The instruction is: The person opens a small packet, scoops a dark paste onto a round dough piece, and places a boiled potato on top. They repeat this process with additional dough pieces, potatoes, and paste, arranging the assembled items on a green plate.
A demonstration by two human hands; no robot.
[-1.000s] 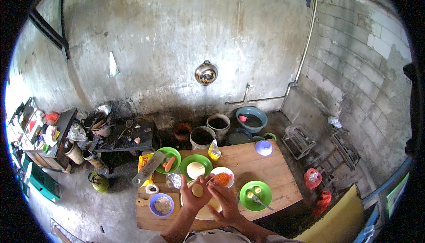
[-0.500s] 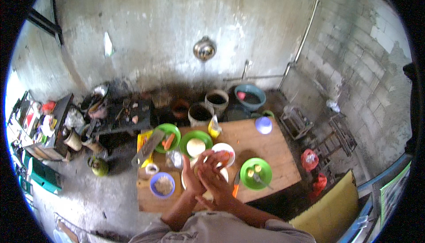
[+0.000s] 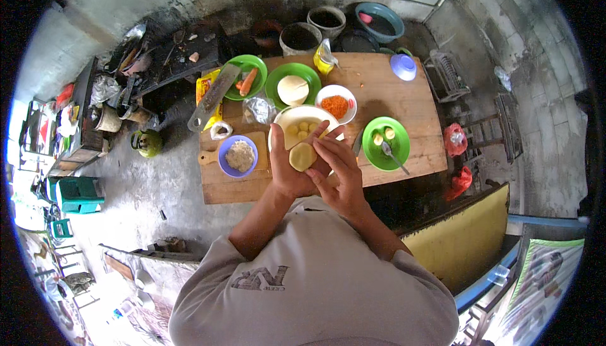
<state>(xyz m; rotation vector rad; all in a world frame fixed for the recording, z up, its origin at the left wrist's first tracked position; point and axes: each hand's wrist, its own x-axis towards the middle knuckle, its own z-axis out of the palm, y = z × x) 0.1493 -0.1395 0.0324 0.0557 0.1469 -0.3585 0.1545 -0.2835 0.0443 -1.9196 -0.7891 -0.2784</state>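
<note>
A pale yellow dough disc point(image 3: 302, 157) lies flat on my left hand point(image 3: 285, 172), whose palm is turned up beneath it. My right hand point(image 3: 341, 172) reaches across, its thumb and fingers at the disc's right edge. Just beyond, a white bowl point(image 3: 278, 117) holds several small yellow balls, partly hidden by my fingers. Farther back is a green plate point(image 3: 273, 87) with a large pale dough lump point(image 3: 292, 90). A small white bowl point(image 3: 351, 95) of grated carrot stands to its right. Partly covered by my right hand is a knife point(image 3: 358, 142).
At right, a green plate point(image 3: 402, 133) carries two yellow pieces and a spoon point(image 3: 396, 158). Leftward are a purple bowl point(image 3: 221, 157) on a wooden board point(image 3: 260, 140), a metal grater point(image 3: 214, 97), and carrots point(image 3: 248, 82) in a green bowl point(image 3: 259, 67). Buckets point(image 3: 300, 38) stand behind the wooden table point(image 3: 404, 103).
The view has tilted downward. My palms were pressed together before; now they are apart, and the flattened dough disc shows on my left palm.
</note>
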